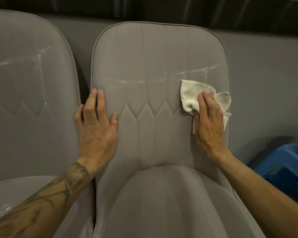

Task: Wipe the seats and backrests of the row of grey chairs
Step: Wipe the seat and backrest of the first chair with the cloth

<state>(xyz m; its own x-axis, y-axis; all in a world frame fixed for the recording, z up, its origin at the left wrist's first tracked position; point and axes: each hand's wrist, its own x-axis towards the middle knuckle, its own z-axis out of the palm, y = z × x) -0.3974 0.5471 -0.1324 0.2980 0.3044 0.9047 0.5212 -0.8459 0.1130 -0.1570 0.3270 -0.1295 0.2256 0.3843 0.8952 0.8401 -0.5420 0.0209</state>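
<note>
In the centre of the frame stands the middle chair (162,152) of the grey row, and the person is working on its backrest (153,57). The right hand (208,121), at the centre right, holds a white cloth (191,93). The fingers lie over the cloth and the thumb gathers a bunch of it, so the cloth is pressed against the right part of the backrest, near the edge piping. Some corners of the cloth hang free past the hand to the right.

The left hand (95,124) lies flat and spread on the left edge of the same backrest, and holds nothing. Most likely it is there to steady the chair, so that it does not turn or tip under the rubbing.

Shiny wet streaks (132,81) run across the backrest at the height of the cloth, so this band seems already wiped, while the lower quilted part and the seat (170,203) look dry. The left chair (29,83), in the upper left, also has such streaks. A blue crate (282,162) stands at the lower right, apart from the chairs.
</note>
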